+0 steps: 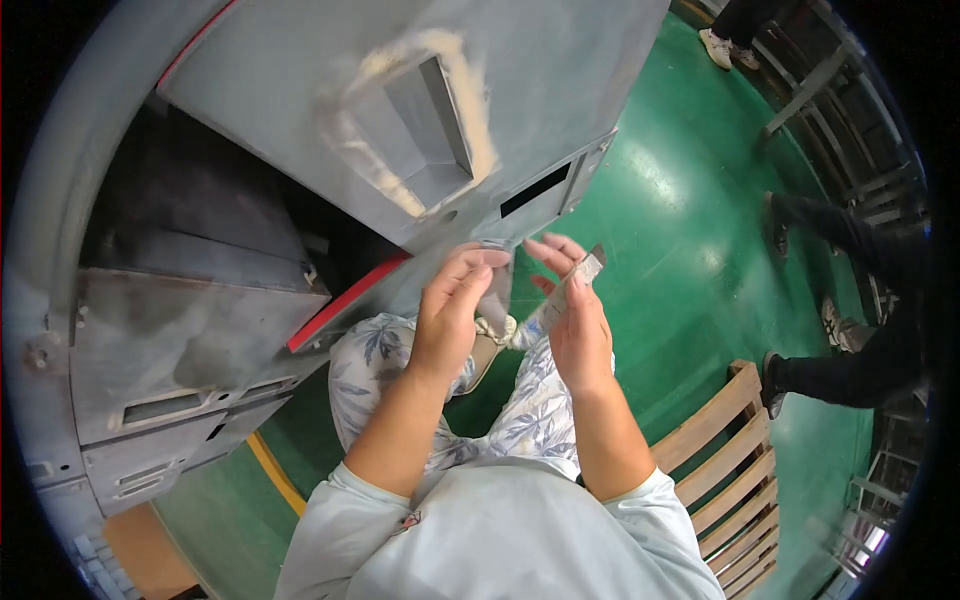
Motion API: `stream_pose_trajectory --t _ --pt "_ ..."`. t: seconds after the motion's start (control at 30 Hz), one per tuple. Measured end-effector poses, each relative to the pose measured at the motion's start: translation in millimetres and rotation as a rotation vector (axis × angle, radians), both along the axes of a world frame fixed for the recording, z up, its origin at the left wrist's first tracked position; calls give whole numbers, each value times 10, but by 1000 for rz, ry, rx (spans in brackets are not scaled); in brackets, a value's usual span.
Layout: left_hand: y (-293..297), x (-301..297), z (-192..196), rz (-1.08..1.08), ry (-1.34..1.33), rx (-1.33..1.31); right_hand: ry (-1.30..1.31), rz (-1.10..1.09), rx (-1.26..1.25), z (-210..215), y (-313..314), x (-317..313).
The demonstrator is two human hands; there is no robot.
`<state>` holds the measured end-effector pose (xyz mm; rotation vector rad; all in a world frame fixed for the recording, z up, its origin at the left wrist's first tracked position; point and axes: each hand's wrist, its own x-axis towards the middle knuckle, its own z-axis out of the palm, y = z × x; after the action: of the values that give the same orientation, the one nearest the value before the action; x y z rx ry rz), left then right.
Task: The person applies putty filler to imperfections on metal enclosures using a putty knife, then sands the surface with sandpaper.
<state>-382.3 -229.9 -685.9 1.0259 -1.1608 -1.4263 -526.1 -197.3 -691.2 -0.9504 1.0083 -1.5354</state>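
Observation:
My left hand is closed, with its thumb pressed against its fingers. It pinches a thin grey flat piece that tapers downward; its exact kind does not show. A short way to the right, my right hand has its thumb over a whitish-grey flat strip with a darker end, slanting up to the right. The fingers of that hand are partly spread behind the strip. Both hands are in front of a grey metal panel. Cream-coloured filler is smeared around a recess in the panel.
Left of me stand grey metal cabinets with a red-edged opening. A wooden slatted pallet lies at right on the green floor. Another person's dark-trousered leg is at far right; more feet show at the top.

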Motion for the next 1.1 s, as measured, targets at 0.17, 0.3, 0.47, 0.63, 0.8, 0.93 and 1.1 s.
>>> stream_pose_trajectory --t 0.17,0.3,0.47,0.63,0.8,0.93,1.1 --pt "44 -27 90 -252 71 39 328 164 -135 48 -168 67" --pt "-73 -92 195 -46 183 51 -173 -49 -124 61 -127 143" --pt "-249 -160 340 -122 205 190 -224 151 14 60 -97 49" --pt "-430 -175 441 -180 109 88 -185 156 82 74 -15 -137" --pt "-456 -219 442 -147 -127 -216 -254 -80 46 82 60 -245" --pt "-334 -222 377 -210 136 97 -584 -268 -93 63 -91 -135" --pt "-204 -185 268 -320 429 520 -496 -162 -165 103 -259 41"
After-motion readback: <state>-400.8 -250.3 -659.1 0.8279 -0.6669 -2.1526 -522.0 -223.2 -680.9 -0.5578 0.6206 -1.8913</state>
